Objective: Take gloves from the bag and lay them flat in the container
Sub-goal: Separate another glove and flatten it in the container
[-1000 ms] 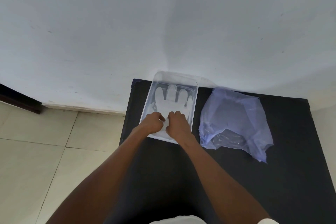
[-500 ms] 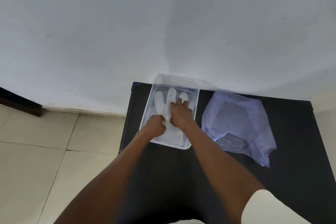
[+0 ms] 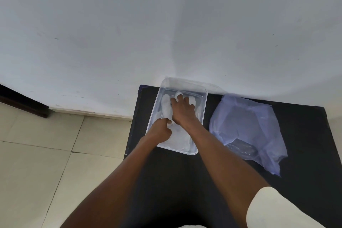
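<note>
A clear plastic container (image 3: 203, 109) stands at the table's back left, against the wall. A white glove (image 3: 182, 139) lies flat inside it, fingers pointing to the wall. My right hand (image 3: 182, 110) rests spread and palm down on the glove's finger part. My left hand (image 3: 161, 129) is curled at the glove's left side, pinching its edge near the wrist part. A pale blue translucent bag (image 3: 246, 127) lies crumpled to the right of the container, with more clear material showing inside its near end.
The black table (image 3: 305, 163) fills the lower right and ends at the white wall (image 3: 166, 24) behind. Beige floor tiles (image 3: 46, 153) lie to the left, below the table's left edge.
My right hand has slid from the glove's cuff end forward over its fingers, spreading out flat. My left hand has stayed at the glove's left side.
</note>
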